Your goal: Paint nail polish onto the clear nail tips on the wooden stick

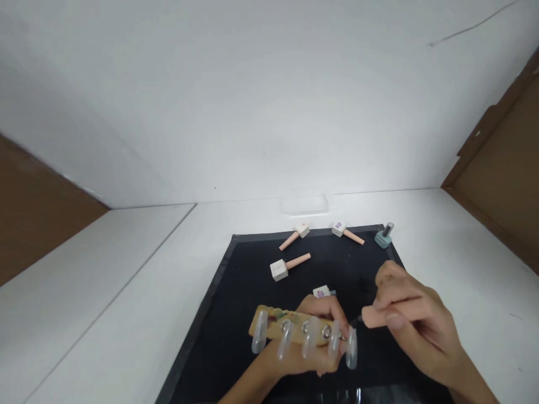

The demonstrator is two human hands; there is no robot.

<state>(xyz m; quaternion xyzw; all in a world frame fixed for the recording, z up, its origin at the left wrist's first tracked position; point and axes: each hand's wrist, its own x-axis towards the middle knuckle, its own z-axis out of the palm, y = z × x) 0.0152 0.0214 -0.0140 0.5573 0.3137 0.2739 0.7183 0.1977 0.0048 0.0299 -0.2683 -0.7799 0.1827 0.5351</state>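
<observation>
The left hand (297, 363) grips a wavy-edged holder (298, 335) of glossy, curved nail tips (310, 336) while the right hand (423, 322) pinches a smooth brush handle (372, 317) (black mat (236, 306) spreading open leftward).

Our left hand (322, 360) and right hand (425, 320) are bare, and both the left forearm (252, 379) and the right forearm (471, 376) run uncovered down to the lower edge of view. We have slim arms, smooth in outline, and slender fingers. Our right thumb (406, 332) is rounded at the tip, with a short-looking nail (394, 320); the left fingertips are partly hidden, so we cannot make out their nails.
</observation>
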